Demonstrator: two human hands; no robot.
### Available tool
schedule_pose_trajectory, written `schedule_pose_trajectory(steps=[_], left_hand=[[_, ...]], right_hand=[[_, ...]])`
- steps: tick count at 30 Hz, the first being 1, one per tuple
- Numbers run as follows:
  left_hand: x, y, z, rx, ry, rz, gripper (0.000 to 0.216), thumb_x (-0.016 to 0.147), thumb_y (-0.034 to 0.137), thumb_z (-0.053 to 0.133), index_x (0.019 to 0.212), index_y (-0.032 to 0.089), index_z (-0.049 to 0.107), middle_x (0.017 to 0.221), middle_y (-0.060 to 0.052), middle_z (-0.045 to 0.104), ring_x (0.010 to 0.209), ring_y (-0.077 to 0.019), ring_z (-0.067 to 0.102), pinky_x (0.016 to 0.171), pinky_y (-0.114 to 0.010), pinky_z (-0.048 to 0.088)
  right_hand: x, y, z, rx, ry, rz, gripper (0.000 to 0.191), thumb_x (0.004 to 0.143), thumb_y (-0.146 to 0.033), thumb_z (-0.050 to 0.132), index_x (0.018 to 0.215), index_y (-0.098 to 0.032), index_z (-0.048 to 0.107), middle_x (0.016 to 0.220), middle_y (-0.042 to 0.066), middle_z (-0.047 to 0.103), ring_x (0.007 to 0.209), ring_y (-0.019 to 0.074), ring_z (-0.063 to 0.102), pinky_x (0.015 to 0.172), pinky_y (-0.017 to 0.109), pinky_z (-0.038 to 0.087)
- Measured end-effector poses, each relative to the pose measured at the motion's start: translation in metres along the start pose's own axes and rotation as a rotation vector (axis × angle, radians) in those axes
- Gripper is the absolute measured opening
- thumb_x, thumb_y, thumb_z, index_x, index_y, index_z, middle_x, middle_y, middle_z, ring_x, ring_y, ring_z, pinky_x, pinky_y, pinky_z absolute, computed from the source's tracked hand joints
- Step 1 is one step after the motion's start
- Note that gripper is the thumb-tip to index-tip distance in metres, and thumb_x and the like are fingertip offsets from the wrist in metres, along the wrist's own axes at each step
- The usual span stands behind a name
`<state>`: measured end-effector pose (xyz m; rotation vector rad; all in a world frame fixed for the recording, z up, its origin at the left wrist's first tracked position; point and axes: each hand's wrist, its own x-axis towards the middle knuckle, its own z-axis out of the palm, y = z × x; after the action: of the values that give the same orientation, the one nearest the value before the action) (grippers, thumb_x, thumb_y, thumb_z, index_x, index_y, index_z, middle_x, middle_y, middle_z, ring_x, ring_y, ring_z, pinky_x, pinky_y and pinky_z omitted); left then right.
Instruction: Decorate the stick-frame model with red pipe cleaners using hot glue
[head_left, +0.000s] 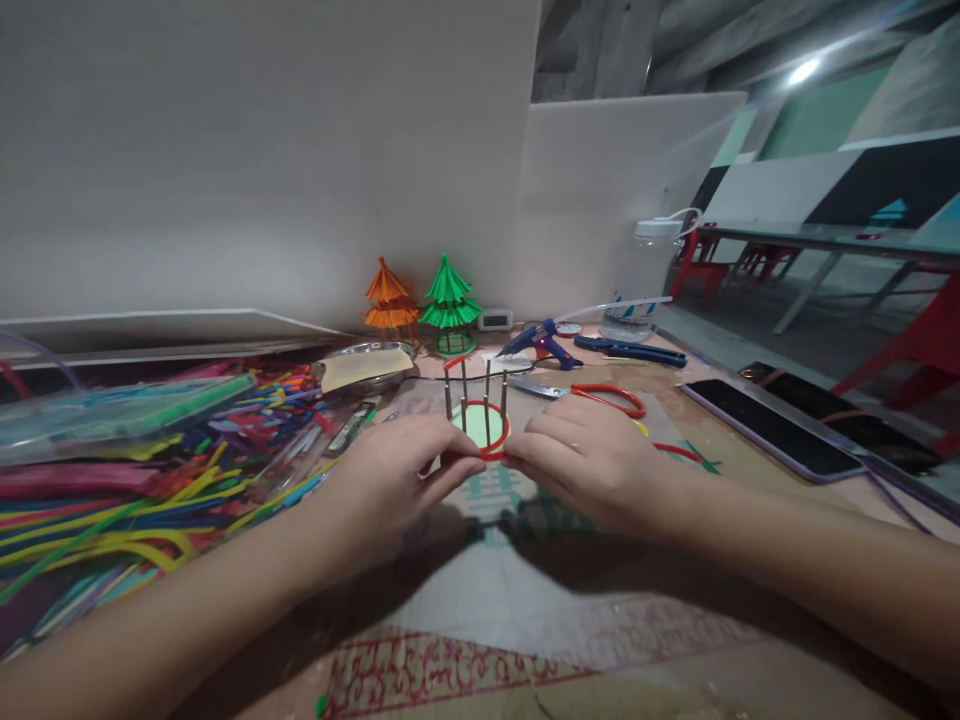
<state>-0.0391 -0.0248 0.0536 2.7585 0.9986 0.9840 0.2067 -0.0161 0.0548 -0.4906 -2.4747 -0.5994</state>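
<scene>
A small craft piece stands between my hands: a pale green round base (472,424) with several thin dark brown posts (488,400) upright on it. Along the base's edge runs a thin red strip, perhaps a pipe cleaner (493,454), and a loose-looking red end sticks up near the back left post. My left hand (412,455) pinches the strip at the front left, thumb and forefinger closed. Opposite it, my right hand (589,450) pinches at the front right, fingers curled. The fingertips hide part of the strip.
Behind stand an orange tree model (386,300) and a green one (448,310). A blue glue gun (544,343), red-handled scissors (611,397), blue pliers-like tool (630,351), bottle (641,275) and phone (772,428) lie right. Colourful pipe cleaners (135,520) and a plastic box (127,415) fill the left.
</scene>
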Motion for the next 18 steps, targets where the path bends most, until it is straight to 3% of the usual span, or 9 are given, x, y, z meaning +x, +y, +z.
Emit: schedule_pose_trajectory(steps=[12,18], left_hand=[[-0.0040,-0.0041,-0.0015,0.128,0.152,0.194,0.004,0.094,0.021,0.063,0.091,0.019,0.063,0.082,0.000,0.069,0.076,-0.0140,0.062,0.069,-0.026,0.045],[0.0018,-0.0041,-0.0078,-0.083,0.115,0.063,0.009,0.093,0.021,0.066,0.084,0.019,0.064,0.074,0.004,0.065,0.067,-0.0092,0.057,0.061,-0.021,0.042]], right_hand=[[0.0068,-0.0010,-0.0038,-0.002,0.097,0.043,0.025,0.099,-0.017,0.048,0.076,-0.016,0.060,0.065,0.002,0.059,0.062,0.0148,0.046,0.058,0.030,0.030],[0.0035,0.0021,-0.0054,-0.032,0.094,0.028,0.022,0.098,-0.018,0.050,0.080,-0.017,0.061,0.068,0.002,0.060,0.064,0.0154,0.047,0.061,0.030,0.032]])
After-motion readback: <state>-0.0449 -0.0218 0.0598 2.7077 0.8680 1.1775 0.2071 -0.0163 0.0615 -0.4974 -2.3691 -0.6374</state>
